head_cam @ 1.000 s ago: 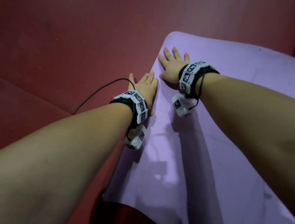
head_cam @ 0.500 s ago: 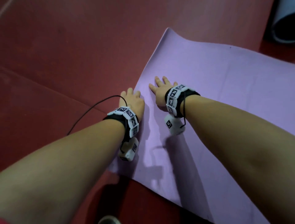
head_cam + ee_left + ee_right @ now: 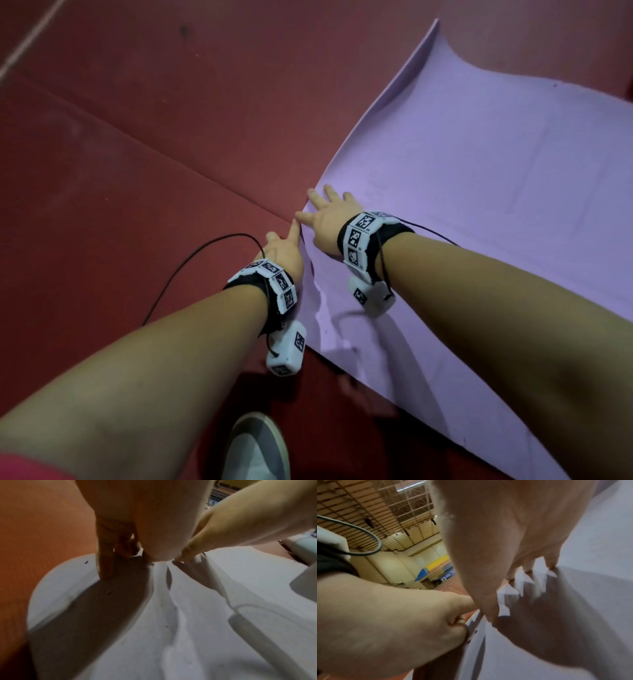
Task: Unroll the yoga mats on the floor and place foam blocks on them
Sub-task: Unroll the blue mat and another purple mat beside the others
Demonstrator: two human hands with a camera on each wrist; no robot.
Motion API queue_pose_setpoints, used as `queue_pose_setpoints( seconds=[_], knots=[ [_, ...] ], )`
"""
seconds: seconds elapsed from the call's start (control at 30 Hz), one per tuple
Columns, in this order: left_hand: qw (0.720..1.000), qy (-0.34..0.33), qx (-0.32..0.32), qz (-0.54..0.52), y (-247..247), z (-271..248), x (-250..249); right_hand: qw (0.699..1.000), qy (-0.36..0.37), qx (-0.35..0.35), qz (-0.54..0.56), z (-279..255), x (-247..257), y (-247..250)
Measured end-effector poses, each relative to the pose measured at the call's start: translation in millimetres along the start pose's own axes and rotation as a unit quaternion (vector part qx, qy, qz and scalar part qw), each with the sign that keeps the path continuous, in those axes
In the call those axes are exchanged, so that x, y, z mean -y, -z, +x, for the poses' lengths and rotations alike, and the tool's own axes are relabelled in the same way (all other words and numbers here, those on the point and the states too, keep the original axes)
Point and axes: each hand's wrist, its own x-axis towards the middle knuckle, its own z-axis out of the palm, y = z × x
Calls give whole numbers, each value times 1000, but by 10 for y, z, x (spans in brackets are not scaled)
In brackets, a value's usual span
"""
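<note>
Both hands slid back to near edge of mat (image 3: 479, 164): lilac, far corner curled up. Right hand (image 3: 330, 219) flat, fingers spread; left hand (image 3: 282, 250) grips mat edge.

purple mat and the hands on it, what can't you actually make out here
- Left hand fingers: head view hides them behind the hand's back; left wrist view is blurred.
- Purple mat: right and lower parts cut off by the head view's edges, so its full length is unknown.
- Foam blocks: none visible in any view.
- Shoe: cut off at the bottom edge, head view.
</note>
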Motion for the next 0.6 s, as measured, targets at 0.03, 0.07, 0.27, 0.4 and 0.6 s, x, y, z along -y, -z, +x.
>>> queue_pose_setpoints(
  seconds=[0.03,0.07,0.27,0.4,0.6],
  knots=[
    [1000,-1,0,-18,-43,12,4,1000,-1,7,6,21,40,-32],
    [999,-4,-5,-34,-72,23,5,1000,-6,12,13,36,68,-54],
    [1000,-6,-6,-15,-119,64,-29,999,1,27,28,86,-4,-59],
    [1000,-9,14,-20,-87,61,-24,997,30,-44,55,0,-73,-220],
    [998,-25,6,-52,23,-166,29,978,7,-103,179,-350,-203,-373]
  ],
)
